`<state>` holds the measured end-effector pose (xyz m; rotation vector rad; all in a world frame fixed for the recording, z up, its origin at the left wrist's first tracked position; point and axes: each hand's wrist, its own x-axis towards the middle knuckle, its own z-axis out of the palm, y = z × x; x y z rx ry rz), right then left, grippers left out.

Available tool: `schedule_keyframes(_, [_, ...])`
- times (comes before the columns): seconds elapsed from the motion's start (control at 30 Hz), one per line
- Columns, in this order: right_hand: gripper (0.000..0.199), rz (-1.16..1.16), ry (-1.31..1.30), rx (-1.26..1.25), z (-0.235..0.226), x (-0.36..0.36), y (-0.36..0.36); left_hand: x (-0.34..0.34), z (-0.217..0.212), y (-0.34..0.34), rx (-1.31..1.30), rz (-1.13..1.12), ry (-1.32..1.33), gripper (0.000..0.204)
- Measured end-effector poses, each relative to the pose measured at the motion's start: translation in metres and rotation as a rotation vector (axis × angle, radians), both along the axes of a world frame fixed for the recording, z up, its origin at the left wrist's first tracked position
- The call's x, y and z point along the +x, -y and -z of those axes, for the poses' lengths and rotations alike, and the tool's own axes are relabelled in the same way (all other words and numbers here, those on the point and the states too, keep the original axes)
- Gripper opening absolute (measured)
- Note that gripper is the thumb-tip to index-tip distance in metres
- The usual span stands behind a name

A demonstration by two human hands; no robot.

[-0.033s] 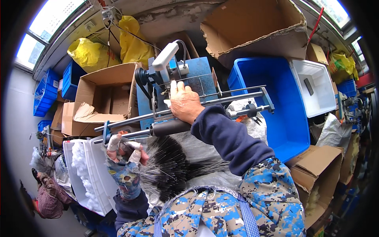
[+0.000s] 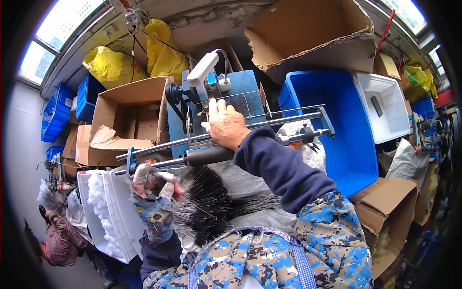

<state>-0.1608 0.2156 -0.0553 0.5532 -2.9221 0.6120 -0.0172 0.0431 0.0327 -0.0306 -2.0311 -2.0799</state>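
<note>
in the head view, the person's right hand lies at the centre of the frame, back of the hand up, fingers stretched forward and close together over the blue machine. the left hand, with white wraps on its fingers, is curled at lower left of centre, near the ends of the metal rails and just beside the dark bristle bundle; from here i can't tell whether either hand pinches anything. a grey roller sits just below the right hand.

Bright windows, pale wall
</note>
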Motion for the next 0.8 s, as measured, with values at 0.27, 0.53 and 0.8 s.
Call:
schedule_keyframes(0.27, [0.038, -0.041, -0.127, 0.239, -0.018, -0.004, -0.08, 0.003, 0.018, 0.047, 0.189, -0.011, 0.007, 0.041])
schedule_keyframes(0.53, [0.013, 0.006, -0.067, 0.531, -0.024, -0.036, -0.102, -0.018, 0.007, 0.004, 0.131, -0.043, -0.056, 0.035])
schedule_keyframes(0.8, [0.041, -0.525, 0.242, -0.085, -0.088, 0.088, -0.101, -0.007, 0.008, 0.039, 0.157, -0.035, -0.099, 0.028])
